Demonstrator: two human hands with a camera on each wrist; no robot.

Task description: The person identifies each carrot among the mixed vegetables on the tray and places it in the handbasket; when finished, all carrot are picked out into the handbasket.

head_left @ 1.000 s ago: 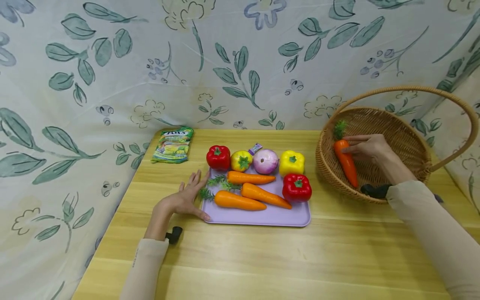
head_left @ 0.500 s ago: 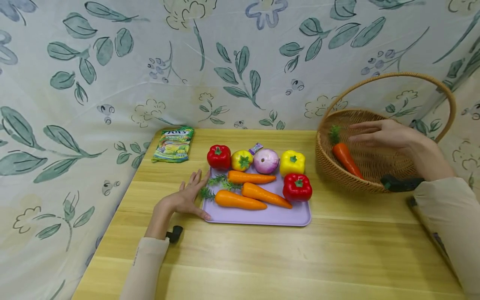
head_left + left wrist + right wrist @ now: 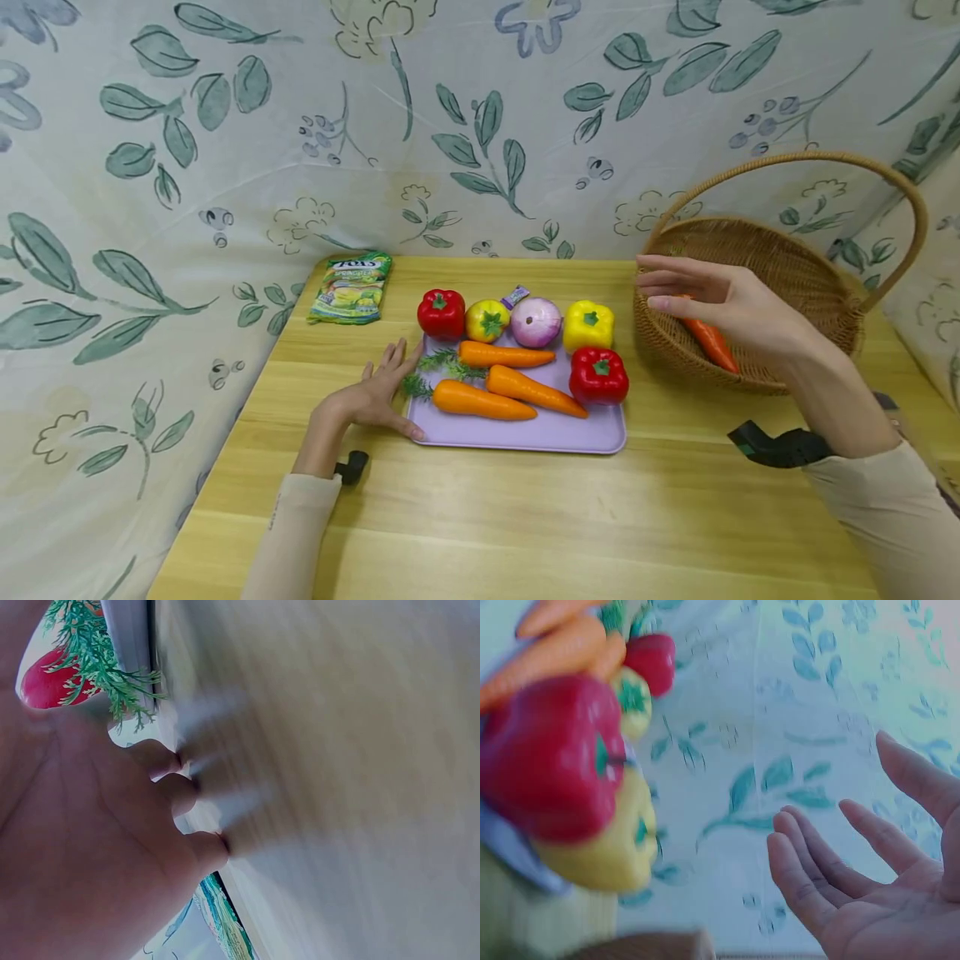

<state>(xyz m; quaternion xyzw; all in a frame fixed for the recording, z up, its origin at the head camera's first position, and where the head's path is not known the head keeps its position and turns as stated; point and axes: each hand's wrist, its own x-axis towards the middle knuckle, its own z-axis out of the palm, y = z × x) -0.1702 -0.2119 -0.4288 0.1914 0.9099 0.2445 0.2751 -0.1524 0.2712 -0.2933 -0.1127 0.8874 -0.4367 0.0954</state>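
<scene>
My left hand has its fingers spread and rests at the left edge of the lilac tray, thumb at the near corner. In the left wrist view its fingertips meet the wooden table. Three orange carrots lie on the tray, along with a purple onion, a yellow bell pepper and a red bell pepper. My right hand hovers over the left side of the wicker basket, fingers extended and holding nothing. Below it a darker orange carrot lies inside the basket, its leafy top mostly hidden.
Another red bell pepper and a small yellow vegetable sit along the tray's back. Behind them lies a small purple wrapped sweet. A green candy bag is at the back left. The basket's tall handle arches upward.
My right hand has let go of the carrot, leaving it in the basket, and has drawn back, then moved left toward the tray. The basket shifted slightly. My left hand stays put.
</scene>
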